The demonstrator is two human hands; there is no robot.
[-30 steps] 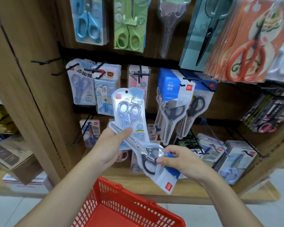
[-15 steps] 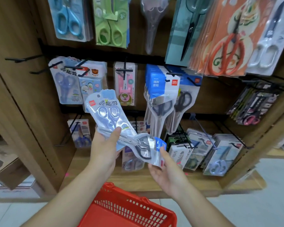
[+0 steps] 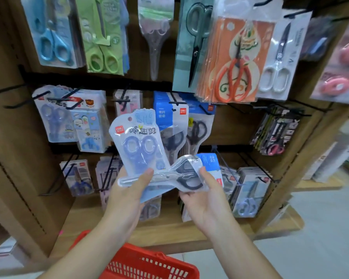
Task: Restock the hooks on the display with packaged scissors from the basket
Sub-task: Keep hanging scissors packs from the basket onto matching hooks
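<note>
Head view: left hand [image 3: 127, 196] gripped the blue pack [image 3: 137, 143] of scissors, thumb pressed on its lower front, fingers behind. The pack stood upright, tilted slightly left, held in front of the middle row of the display [image 3: 28, 168]. The same thumb also pinned the blade end of the black pack [image 3: 181, 176], which lay crosswise with handles to the right, overlapping the blue pack's bottom. Right hand [image 3: 207, 200] grasped the black pack at the handle end, thumb on the front, fingers underneath. Both packs were off the hooks, held near, above the red basket [image 3: 149, 264] at the bottom edge; what lay in the basket could not be seen. Two bare hooks [image 3: 24, 100] stuck out at the far left of the middle row. Blue-headed packs [image 3: 169, 115] with black scissors hung just behind the held ones. An orange pack [image 3: 230, 63] hung in the top row, right of centre. The right edge was blurred.
</note>
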